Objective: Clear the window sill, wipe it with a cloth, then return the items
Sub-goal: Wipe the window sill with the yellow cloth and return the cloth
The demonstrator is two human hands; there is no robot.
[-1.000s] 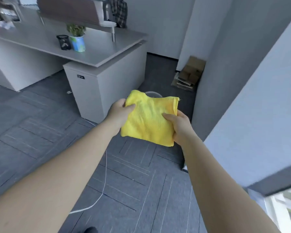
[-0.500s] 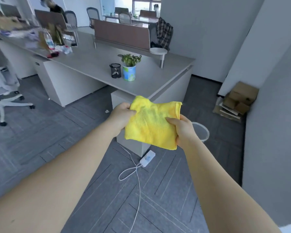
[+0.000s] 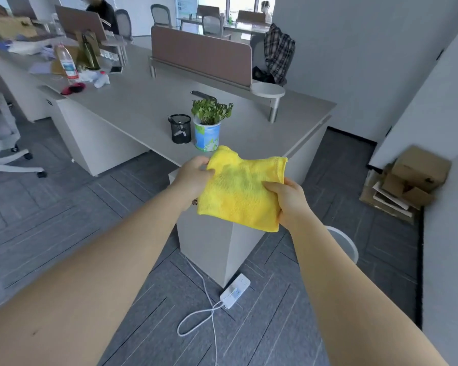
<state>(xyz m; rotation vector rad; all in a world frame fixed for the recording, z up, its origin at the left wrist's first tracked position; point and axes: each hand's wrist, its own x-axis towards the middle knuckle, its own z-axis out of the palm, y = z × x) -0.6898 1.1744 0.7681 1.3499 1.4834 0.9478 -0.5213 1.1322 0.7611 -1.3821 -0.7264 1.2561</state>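
Hands share the folded yellow cloth (image 3: 241, 188), left hand (image 3: 193, 178) and right hand (image 3: 288, 199) pinching opposite edges above the desk (image 3: 275, 128) corner. Wiping seems finished; next, probably set it down and fetch the potted plant (image 3: 209, 125) and mesh pen cup (image 3: 181, 128).

A yellow cloth (image 3: 242, 190) contrasts with the grey desk (image 3: 132, 107), where a black mesh cup (image 3: 180, 128) flanks a blue-and-green pot (image 3: 207, 137).

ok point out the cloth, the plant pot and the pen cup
cloth (image 3: 238, 196), head view, middle of the yellow fabric
plant pot (image 3: 207, 137), head view, blue printed side
pen cup (image 3: 181, 130), head view, black mesh wall
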